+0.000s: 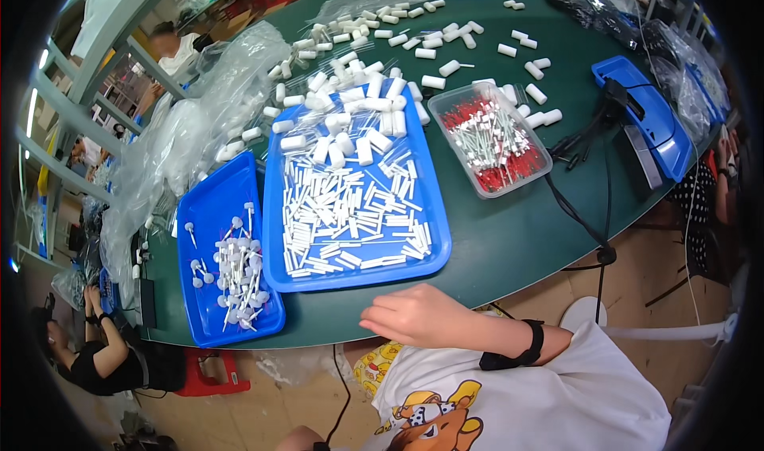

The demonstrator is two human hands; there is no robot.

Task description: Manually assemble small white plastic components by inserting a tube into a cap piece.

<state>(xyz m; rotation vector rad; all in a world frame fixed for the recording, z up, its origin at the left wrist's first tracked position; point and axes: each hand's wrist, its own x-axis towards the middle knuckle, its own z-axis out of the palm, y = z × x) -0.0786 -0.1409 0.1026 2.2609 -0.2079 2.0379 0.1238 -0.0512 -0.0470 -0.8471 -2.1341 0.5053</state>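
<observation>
Right hand (414, 312) hovering by table edge, fingers bending and pressing together; whether pinching anything, cannot tell. From there, large blue tray (374, 277) sitting just beside, at eleven o'clock: short white sticks (354, 227) filling lower part, white cylinders (364, 150) heaping above. Small blue tray (227, 192) lying at ten o'clock, holding round-headed sticks (241, 280). Clear box (521, 182) standing at one o'clock. Left hand (298, 440) barely showing at seven o'clock, fingers cutting off, cannot tell.

Green table (485, 248), tan floor (270, 411); at left, red stool (232, 377), grey metal frame (64, 163), tube light (32, 110).
</observation>
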